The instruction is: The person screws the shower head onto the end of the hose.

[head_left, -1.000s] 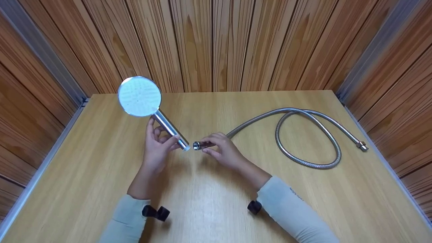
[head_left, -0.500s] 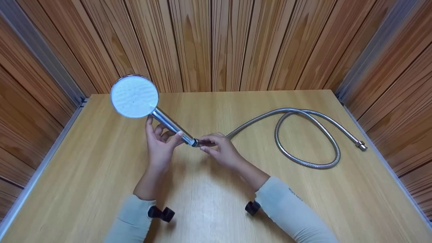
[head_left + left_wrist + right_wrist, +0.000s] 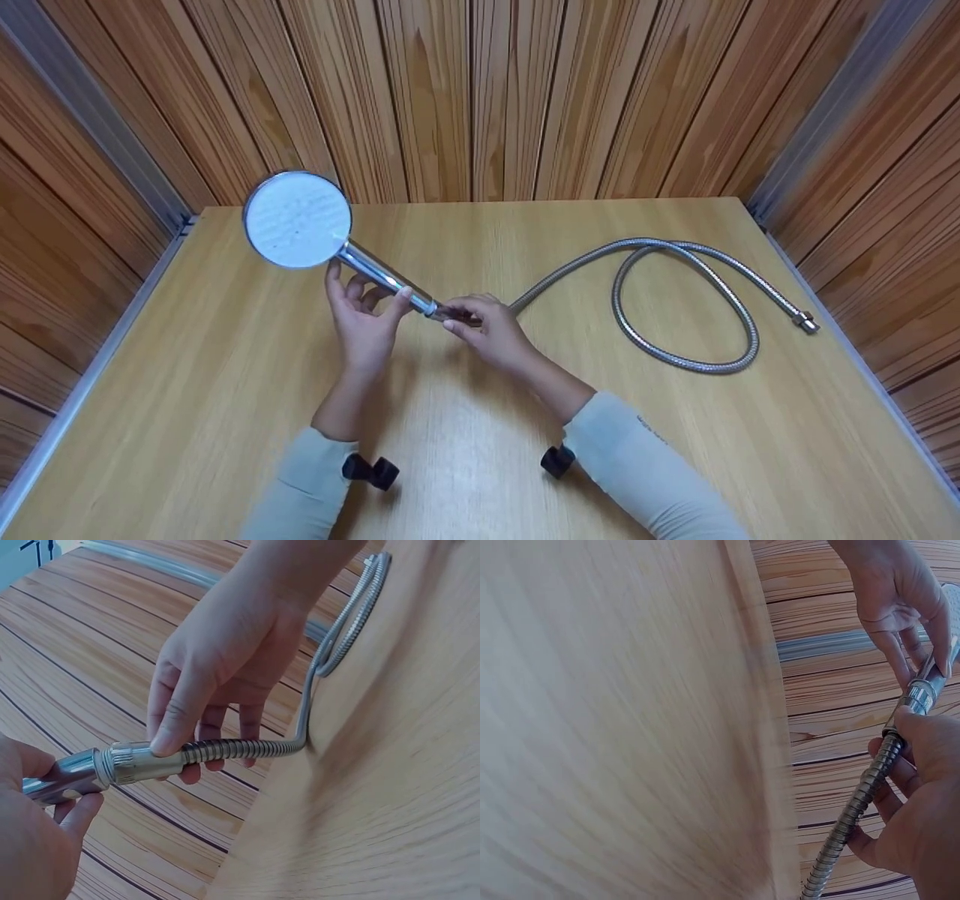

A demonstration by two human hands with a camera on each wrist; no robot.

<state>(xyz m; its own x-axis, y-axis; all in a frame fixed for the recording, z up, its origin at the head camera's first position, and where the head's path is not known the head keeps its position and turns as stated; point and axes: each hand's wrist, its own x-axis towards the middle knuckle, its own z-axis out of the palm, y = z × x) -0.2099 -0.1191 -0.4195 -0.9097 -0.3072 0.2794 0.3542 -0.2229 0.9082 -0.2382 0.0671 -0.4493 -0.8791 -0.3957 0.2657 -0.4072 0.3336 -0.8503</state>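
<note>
My left hand [image 3: 365,330] holds a chrome shower head [image 3: 298,219] by its handle, the round white face tilted up at the upper left. With thumb and fingers, my right hand [image 3: 496,335] pinches the metal end fitting [image 3: 146,763] of a flexible shower hose [image 3: 709,368]. In the left wrist view the fitting meets the end of the handle [image 3: 71,776] in line, and a few ridges of thread show at the joint. The right wrist view shows the ribbed hose [image 3: 851,814] running down past my right fingers.
The hose loops once over the right side of the wooden table [image 3: 480,465]. Its other end, with a metal nut [image 3: 806,322], lies near the table's right edge. Wood-panelled walls [image 3: 510,97] stand at the back and sides.
The handle's lower end has moved right and met the hose fitting, closing the gap between them. My left hand has shifted right, and the shower head has tilted further over to the left.
</note>
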